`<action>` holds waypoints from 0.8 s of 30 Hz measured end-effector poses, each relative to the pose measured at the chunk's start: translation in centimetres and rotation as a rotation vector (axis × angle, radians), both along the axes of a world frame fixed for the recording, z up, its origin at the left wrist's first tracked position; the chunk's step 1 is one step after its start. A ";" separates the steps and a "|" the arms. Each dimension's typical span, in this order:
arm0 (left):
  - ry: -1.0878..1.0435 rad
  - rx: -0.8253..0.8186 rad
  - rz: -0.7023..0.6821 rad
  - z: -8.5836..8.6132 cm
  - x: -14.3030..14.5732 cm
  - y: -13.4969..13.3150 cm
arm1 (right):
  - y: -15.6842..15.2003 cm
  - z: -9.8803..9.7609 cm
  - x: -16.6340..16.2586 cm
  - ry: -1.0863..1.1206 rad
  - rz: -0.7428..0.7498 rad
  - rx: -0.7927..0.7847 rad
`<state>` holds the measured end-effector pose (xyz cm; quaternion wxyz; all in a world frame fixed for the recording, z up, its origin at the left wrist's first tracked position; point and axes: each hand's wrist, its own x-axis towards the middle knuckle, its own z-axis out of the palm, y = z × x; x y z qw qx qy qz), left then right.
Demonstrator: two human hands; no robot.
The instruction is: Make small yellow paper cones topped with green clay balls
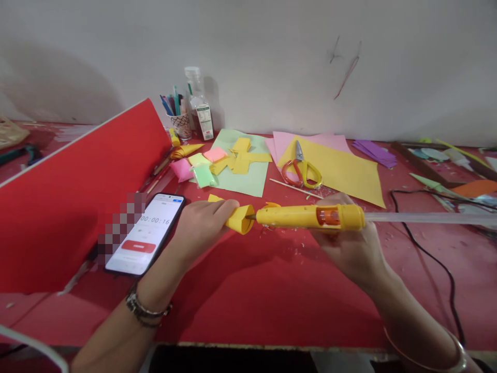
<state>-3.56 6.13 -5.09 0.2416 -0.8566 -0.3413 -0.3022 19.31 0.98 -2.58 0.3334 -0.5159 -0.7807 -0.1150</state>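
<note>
Left hand (205, 220) is pinching a rolled piece of yellow paper (240, 223), thumb on top, with the open end facing across to the other side. Right hand (349, 251) has a solid grip on a yellow hot glue gun (291, 216), held sideways with the nozzle right at that open end. From where I'm standing I can't tell if the tip actually touches the paper. Long clear glue stick (415, 218) poking out the back, too. All of this is up over the near-middle part of a red tabletop (267, 305), between a lit phone (147, 233) showing a timer and a black cord (430, 254).

Further back: yellow paper strips (243, 160) on a light green sheet (252, 184), little packets in pink and green (204, 176) next to them, and scissors (308, 176) with one red and one yellow handle lying partly on a yellow sheet (345, 171). Pen cup (180, 127) and bottle (204, 119) are by the wall.
</note>
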 end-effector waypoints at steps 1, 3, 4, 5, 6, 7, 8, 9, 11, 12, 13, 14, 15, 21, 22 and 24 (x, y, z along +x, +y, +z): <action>0.002 -0.006 -0.001 0.0 0.0 0.0 | 0.0 0.0 0.0 -0.006 0.006 0.005; -0.003 -0.014 -0.003 -0.1 -0.1 0.0 | 0.0 -0.1 0.1 -0.014 0.020 0.007; -0.008 -0.017 -0.004 -0.1 -0.1 0.1 | 0.0 -0.1 0.1 -0.015 0.026 0.005; -0.009 -0.022 -0.006 -0.1 -0.1 0.1 | 0.0 -0.2 0.1 -0.016 0.031 0.003; -0.010 -0.027 -0.006 -0.1 -0.1 0.1 | 0.0 -0.2 0.0 -0.017 0.031 0.001; -0.010 -0.030 -0.002 -0.2 -0.1 0.1 | 0.0 -0.2 0.0 -0.019 0.028 -0.001; -0.008 -0.034 0.003 -0.2 -0.1 0.1 | -0.1 -0.2 0.0 -0.024 0.023 -0.002; -0.004 -0.038 0.006 -0.2 -0.1 0.1 | -0.1 -0.2 -0.1 -0.028 0.018 -0.002; 0.001 -0.042 0.006 -0.1 -0.1 0.1 | -0.1 -0.2 -0.1 -0.036 0.014 -0.008; 0.002 -0.044 0.003 -0.1 -0.1 0.1 | -0.1 -0.2 -0.2 -0.037 0.016 -0.012; 0.001 -0.047 -0.002 -0.1 -0.1 0.1 | -0.1 -0.2 -0.2 -0.035 0.019 -0.018; 0.002 -0.049 -0.007 -0.1 -0.1 0.1 | -0.1 -0.3 -0.2 -0.029 0.023 -0.024; 0.001 -0.051 -0.007 -0.1 -0.2 0.1 | -0.1 -0.3 -0.2 -0.023 0.026 -0.030; -0.037 -0.160 -0.002 -0.2 -0.2 0.1 | -0.1 -0.4 -0.3 -0.006 0.035 -0.031; -0.061 -0.206 -0.015 -0.2 -0.2 0.1 | -0.1 -0.4 -0.3 0.000 0.037 -0.022; -0.107 -0.295 -0.049 -0.2 -0.2 0.1 | -0.1 -0.2 -0.3 0.018 0.033 0.000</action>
